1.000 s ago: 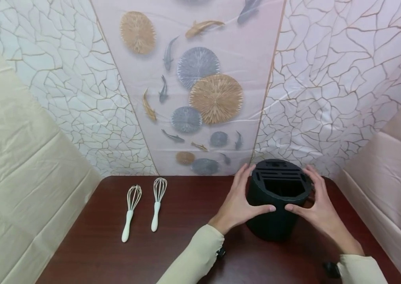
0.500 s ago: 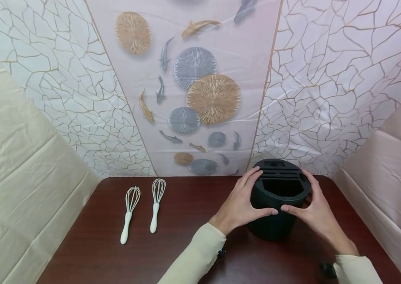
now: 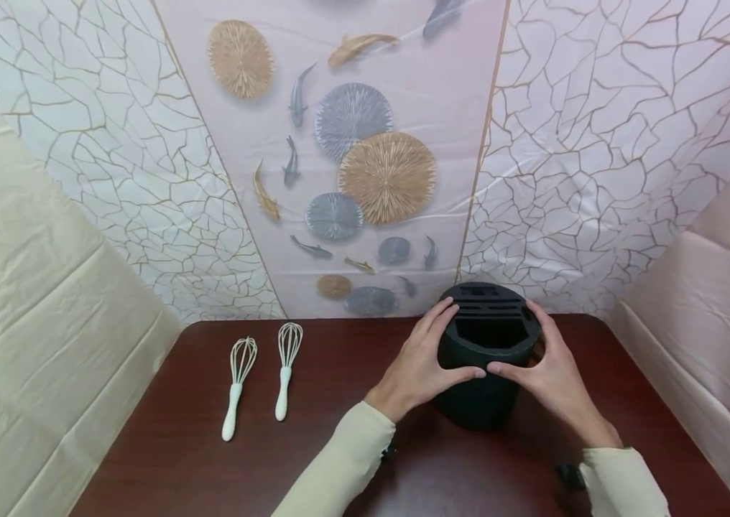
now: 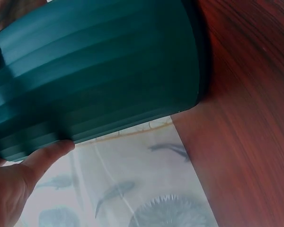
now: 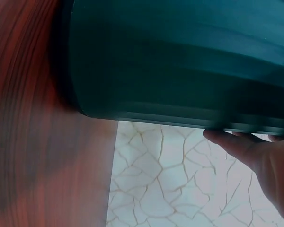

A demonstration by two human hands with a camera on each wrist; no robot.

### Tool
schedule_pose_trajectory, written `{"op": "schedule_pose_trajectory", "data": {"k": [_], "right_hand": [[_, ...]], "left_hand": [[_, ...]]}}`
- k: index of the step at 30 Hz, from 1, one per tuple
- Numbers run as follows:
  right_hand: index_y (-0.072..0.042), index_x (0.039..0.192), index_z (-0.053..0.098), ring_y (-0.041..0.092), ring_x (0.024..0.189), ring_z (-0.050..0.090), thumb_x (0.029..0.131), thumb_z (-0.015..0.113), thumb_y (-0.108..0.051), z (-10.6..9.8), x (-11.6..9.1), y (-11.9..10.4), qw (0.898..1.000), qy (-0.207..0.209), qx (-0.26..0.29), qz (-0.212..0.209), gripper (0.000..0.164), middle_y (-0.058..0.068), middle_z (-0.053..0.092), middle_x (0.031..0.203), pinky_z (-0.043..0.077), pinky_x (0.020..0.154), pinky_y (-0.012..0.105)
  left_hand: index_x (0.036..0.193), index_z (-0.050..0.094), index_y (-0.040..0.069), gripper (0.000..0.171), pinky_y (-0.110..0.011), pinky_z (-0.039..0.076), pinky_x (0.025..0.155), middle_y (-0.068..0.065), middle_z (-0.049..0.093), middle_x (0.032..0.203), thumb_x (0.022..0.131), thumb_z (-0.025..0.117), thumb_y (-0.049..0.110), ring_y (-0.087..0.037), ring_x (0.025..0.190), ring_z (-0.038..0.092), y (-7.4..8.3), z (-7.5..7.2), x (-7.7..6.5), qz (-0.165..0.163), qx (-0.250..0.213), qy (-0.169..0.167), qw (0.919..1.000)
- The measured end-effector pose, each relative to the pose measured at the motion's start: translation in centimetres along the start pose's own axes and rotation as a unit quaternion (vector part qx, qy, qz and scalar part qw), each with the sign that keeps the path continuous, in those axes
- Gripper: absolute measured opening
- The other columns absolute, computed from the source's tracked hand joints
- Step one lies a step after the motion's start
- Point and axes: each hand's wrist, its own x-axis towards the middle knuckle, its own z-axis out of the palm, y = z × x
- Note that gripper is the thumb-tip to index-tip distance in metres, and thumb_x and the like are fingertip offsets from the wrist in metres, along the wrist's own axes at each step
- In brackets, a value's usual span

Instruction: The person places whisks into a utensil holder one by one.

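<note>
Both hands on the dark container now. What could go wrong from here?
1. Tipping: the left hand and right hand grip the dark container high, near its rim, so uneven force could tilt it.
2. Slip: its sides look glossy, so the fingers might slide if it's lifted.
3. Collision: a long move left across the table could knock the nearer whisk.

Open stretch of worktop (image 3: 339,366) between right whisk (image 3: 284,388) and left hand (image 3: 413,366). Narrow lane between right whisk and left whisk (image 3: 232,411). Dark slotted holder (image 3: 486,359), left hand and right hand (image 3: 554,377) around it, blocks right rear.
</note>
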Motion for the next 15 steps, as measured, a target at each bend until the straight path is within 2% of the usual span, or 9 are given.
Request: {"op": "schedule_pose_trajectory", "data": {"k": [11, 15], "right_hand": [[-0.018, 0.171, 0.014, 0.04, 0.13, 0.059, 0.084, 0.093, -0.025, 3.3, 0.9, -1.2, 1.0, -0.017, 0.02, 0.005, 0.117, 0.019, 0.034, 0.165, 0.051, 0.085, 0.012], [-0.024, 0.171, 0.013, 0.039, 0.132, 0.058, 0.084, 0.093, -0.029, 4.5, 1.2, -1.9, 0.999, -0.021, 0.024, 0.013, 0.118, 0.016, 0.031, 0.168, 0.058, 0.091, 0.032]], "left_hand": [[0.166, 0.033, 0.021, 0.103, -0.047, 0.046, 0.116, 0.008, 0.023, 0.174, 0.085, 0.089, 0.047, -0.02, 0.156, 0.033, -1.7, -2.7, -1.7, -0.029, -0.017, 0.002, 0.9994], [0.167, 0.033, 0.022, 0.103, -0.047, 0.046, 0.116, 0.008, 0.023, 0.174, 0.084, 0.089, 0.047, -0.02, 0.156, 0.033, -2.3, -3.8, -2.2, -0.041, -0.025, 0.003, 0.9988]]}}
